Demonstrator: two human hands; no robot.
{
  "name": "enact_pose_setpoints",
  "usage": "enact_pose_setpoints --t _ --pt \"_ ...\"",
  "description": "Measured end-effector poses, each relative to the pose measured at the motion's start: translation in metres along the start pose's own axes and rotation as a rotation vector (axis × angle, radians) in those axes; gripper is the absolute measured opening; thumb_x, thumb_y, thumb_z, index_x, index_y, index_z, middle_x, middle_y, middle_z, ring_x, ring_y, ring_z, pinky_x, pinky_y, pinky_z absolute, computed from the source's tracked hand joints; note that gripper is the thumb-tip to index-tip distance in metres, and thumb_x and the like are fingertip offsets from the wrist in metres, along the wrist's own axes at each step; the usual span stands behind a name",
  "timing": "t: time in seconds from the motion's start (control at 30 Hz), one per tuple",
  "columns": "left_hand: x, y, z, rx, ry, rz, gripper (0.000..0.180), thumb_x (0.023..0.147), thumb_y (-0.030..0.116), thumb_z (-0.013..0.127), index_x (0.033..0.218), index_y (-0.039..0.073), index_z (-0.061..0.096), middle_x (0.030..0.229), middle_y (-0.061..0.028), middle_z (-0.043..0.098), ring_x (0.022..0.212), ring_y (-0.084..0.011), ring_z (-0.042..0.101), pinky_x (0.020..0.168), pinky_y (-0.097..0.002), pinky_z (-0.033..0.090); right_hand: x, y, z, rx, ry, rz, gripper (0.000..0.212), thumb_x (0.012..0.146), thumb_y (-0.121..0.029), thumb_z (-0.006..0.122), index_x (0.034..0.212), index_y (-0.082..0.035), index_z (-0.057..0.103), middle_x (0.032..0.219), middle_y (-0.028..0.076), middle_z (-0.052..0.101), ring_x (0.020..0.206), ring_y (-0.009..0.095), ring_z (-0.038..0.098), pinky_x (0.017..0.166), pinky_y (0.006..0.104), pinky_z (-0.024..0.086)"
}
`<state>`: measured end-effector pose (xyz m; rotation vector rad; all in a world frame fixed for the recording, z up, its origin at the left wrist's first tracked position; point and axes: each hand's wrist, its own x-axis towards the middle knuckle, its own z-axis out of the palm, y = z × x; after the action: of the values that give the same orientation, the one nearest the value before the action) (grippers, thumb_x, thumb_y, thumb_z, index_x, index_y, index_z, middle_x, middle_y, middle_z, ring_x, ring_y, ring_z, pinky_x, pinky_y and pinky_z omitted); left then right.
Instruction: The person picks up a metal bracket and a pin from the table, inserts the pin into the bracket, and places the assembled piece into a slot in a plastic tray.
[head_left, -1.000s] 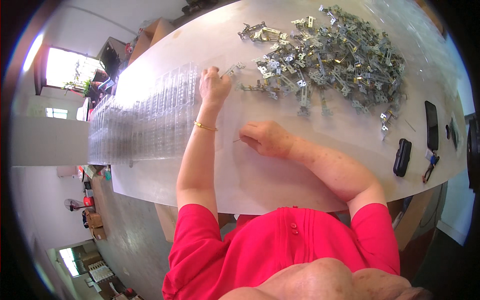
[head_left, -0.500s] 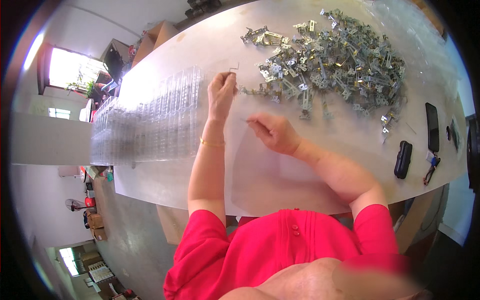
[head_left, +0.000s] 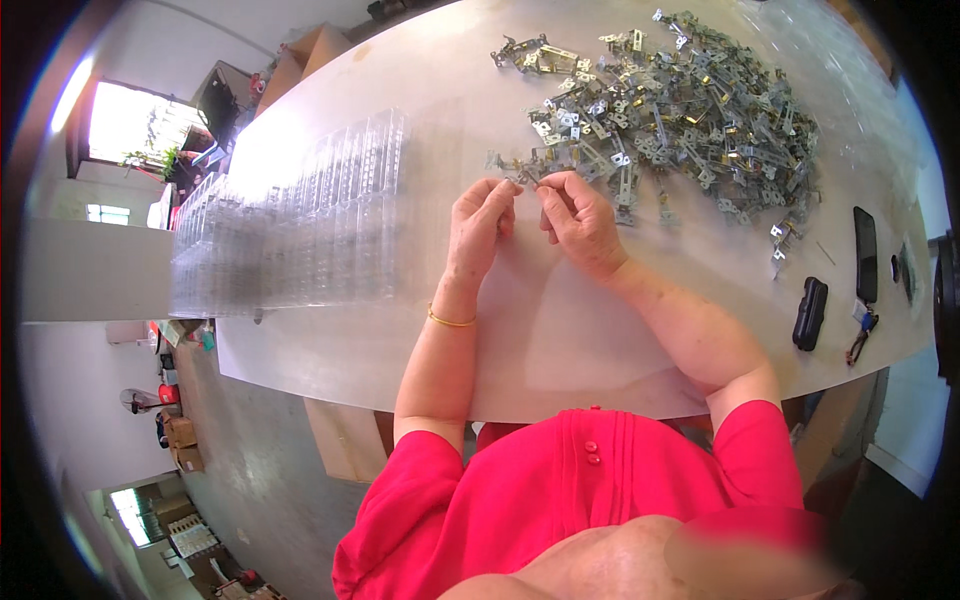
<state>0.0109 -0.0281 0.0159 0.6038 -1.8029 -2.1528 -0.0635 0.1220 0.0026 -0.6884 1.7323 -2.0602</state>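
Observation:
My left hand (head_left: 483, 228) is closed in a pinch at the near edge of a pile of small metal brackets (head_left: 690, 125). A small bent metal piece (head_left: 521, 181) shows at its fingertips, hard to tell apart from the brackets behind it. My right hand (head_left: 585, 225) is also closed, thumb against bent fingers, its fingertips just right of the left ones. What the right fingers hold is too small to make out. The pile mixes silver and brass-coloured parts, some strung out toward my hands.
Stacked clear plastic blister trays (head_left: 290, 225) stand on the left of the pale table (head_left: 600, 370). At the right lie a black case (head_left: 809, 314), a black phone (head_left: 865, 254) and keys (head_left: 860, 335). Clear plastic sheeting (head_left: 820, 80) covers the far right.
My left hand has come down and right from beside the trays, with its bent metal piece. My right hand has moved up and right, and the two hands' fingertips are now close together.

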Motion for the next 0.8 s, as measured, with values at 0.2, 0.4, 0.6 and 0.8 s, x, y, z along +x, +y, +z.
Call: enact_pose_setpoints --t 0.2,0.4,0.6,0.8 --pt "-0.002 0.003 0.001 0.125 0.047 0.021 0.022 0.101 0.022 0.062 0.095 0.001 0.068 0.069 0.0048 0.054 0.057 -0.0032 0.045 0.051 -0.0192 0.034 -0.001 -0.001 -0.001 -0.035 -0.024 0.02 0.01 0.1 -0.016 0.061 0.099 -0.006 0.062 0.066 0.0 0.06 0.054 0.004 0.053 0.049 0.0232 0.043" --pt "0.0 -0.002 -0.004 0.28 0.116 0.12 0.02 0.098 0.02 0.066 0.093 0.001 0.068 0.072 0.0051 0.057 0.064 -0.0024 0.046 0.057 -0.0204 0.038 -0.002 -0.001 -0.001 -0.098 -0.028 0.011 0.009 0.1 -0.013 0.06 0.104 -0.005 0.061 0.067 0.0 0.061 0.055 0.005 0.053 0.05 0.0237 0.043" --pt "-0.002 -0.002 -0.007 0.372 0.082 0.228 0.017 0.095 0.015 0.068 0.093 -0.001 0.068 0.077 0.0053 0.06 0.07 -0.0023 0.048 0.062 -0.0207 0.041 -0.005 -0.007 0.0 -0.074 -0.068 0.026 0.022 0.1 -0.013 0.06 0.12 -0.005 0.056 0.069 0.002 0.062 0.057 0.006 0.055 0.052 0.0236 0.045" --pt "-0.005 -0.004 -0.006 0.455 0.005 0.256 0.012 0.095 0.011 0.069 0.094 -0.001 0.068 0.078 0.0071 0.058 0.071 -0.0013 0.048 0.062 -0.0193 0.04 -0.005 -0.009 0.001 -0.052 -0.084 0.077 0.019 0.1 -0.014 0.06 0.116 -0.003 0.06 0.072 0.002 0.063 0.063 0.006 0.056 0.054 0.0241 0.046"
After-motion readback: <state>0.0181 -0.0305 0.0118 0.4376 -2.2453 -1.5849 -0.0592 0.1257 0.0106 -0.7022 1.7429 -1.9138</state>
